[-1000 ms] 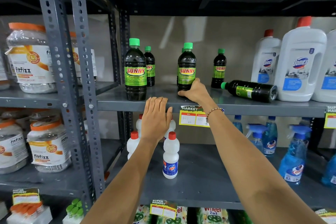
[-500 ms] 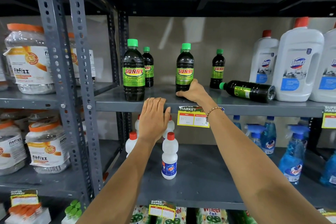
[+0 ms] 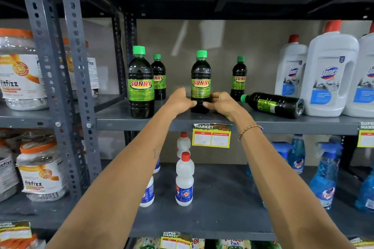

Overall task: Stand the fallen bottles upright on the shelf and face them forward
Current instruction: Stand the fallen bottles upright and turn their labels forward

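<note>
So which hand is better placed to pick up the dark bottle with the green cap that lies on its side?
Probably the right hand. The fallen dark bottle with the green cap lies on the grey metal shelf just to its right, cap towards it. The left hand would have to cross over.

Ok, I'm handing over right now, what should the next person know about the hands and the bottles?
Left hand and right hand: both grip the base of the middle front bottle, upright, label forward.
Front left bottle: upright, label forward.
Fallen bottle: on its side on the shelf, cap pointing left, beside the white jugs.
Left: let go, stand the fallen bottle up, face it forward.
</note>
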`<move>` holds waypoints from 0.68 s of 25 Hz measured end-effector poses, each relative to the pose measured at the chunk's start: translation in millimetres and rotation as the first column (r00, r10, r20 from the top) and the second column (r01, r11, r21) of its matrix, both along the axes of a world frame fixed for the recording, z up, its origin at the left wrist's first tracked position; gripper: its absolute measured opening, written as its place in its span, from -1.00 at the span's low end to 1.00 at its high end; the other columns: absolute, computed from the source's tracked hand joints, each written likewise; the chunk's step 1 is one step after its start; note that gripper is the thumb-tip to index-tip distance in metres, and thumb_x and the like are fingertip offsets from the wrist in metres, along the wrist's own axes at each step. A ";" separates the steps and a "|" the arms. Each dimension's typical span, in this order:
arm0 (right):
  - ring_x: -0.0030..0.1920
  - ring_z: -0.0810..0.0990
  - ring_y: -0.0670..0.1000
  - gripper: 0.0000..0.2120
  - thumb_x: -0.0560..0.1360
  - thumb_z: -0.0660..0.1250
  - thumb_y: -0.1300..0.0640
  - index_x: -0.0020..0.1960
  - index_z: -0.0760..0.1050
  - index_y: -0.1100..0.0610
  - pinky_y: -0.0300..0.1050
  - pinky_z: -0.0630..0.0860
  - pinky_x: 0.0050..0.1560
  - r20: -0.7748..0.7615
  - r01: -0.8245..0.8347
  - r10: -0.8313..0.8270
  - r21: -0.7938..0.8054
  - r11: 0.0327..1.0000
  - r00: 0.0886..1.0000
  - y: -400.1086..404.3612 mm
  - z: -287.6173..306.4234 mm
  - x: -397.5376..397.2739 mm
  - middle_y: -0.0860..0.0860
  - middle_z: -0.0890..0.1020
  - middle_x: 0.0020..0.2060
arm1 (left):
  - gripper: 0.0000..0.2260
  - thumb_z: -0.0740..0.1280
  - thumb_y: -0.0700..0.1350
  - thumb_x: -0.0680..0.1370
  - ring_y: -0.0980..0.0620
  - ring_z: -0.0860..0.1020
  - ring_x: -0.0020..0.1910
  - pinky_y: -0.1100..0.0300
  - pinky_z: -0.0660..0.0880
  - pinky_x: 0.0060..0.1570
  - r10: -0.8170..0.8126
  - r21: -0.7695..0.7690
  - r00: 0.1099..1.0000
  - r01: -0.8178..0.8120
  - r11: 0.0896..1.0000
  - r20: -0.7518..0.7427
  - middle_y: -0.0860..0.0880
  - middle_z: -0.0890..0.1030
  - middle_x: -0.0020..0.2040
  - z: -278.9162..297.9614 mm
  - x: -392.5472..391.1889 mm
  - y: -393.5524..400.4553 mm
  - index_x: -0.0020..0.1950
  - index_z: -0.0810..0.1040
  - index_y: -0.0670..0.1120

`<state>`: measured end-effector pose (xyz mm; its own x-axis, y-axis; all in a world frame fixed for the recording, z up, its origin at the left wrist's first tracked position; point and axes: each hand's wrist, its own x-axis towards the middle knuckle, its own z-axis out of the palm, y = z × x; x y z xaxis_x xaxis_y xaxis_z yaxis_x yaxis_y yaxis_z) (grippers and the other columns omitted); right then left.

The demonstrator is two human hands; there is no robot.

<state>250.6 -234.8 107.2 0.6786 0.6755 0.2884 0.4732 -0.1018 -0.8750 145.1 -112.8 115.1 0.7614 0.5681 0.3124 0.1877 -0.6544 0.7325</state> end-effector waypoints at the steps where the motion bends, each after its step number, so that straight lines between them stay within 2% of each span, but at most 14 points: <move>1: 0.13 0.56 0.07 -0.64 0.47 0.36 0.31 0.26 0.44 0.25 -0.15 0.47 0.11 -0.009 -0.009 0.009 0.008 1.000 1.000 1.2 -1.5 1.1 0.18 0.59 0.19 | -0.44 0.39 -0.14 0.51 -0.11 0.38 0.36 0.09 0.33 0.31 -0.034 -0.045 0.999 0.032 0.998 -0.031 -0.16 0.40 0.41 -1.3 3.9 4.1 0.45 0.27 -0.19; 3: 0.15 0.57 0.10 -0.64 0.48 0.35 0.32 0.26 0.44 0.26 -0.07 0.48 0.20 -0.013 -0.014 0.014 0.021 1.000 1.000 3.2 -1.8 3.6 0.19 0.59 0.17 | -0.57 0.42 -0.17 0.48 -0.06 0.49 0.25 0.07 0.39 0.29 -0.060 -0.034 0.998 0.060 0.998 -0.008 -0.13 0.53 0.29 -6.3 9.6 9.4 0.33 0.43 -0.18; 5: 0.14 0.57 0.09 -0.64 0.48 0.34 0.33 0.27 0.44 0.26 -0.04 0.47 0.23 -0.020 -0.015 0.015 0.029 0.999 1.000 4.0 -3.0 5.3 0.19 0.60 0.17 | -0.62 0.45 -0.19 0.46 -0.02 0.53 0.18 0.12 0.42 0.23 -0.064 -0.015 0.996 0.066 0.998 0.070 -0.10 0.59 0.21 -12.1 10.7 11.4 0.25 0.50 -0.16; 11: 0.12 0.55 0.02 -0.61 0.45 0.39 0.28 0.26 0.45 0.23 -0.06 0.44 0.26 -0.005 -0.015 0.015 0.018 1.000 1.000 -5.6 -3.8 -2.5 0.13 0.60 0.15 | -0.60 0.50 -0.18 0.41 0.07 0.54 0.02 0.20 0.41 0.08 -0.116 -0.021 0.983 0.120 0.993 0.142 -0.07 0.62 0.11 -15.8 -9.5 7.7 0.22 0.53 -0.13; 17: 0.09 0.57 0.01 -0.65 0.46 0.38 0.28 0.23 0.48 0.18 -0.03 0.47 0.23 0.012 -0.032 0.031 0.051 0.998 0.999 -26.4 -7.0 -19.9 0.09 0.62 0.12 | -0.61 0.53 -0.17 0.37 0.10 0.56 -0.03 0.22 0.44 0.06 -0.128 -0.012 0.971 0.133 0.991 0.201 -0.02 0.64 0.02 -17.9 -27.8 -7.7 0.17 0.57 -0.10</move>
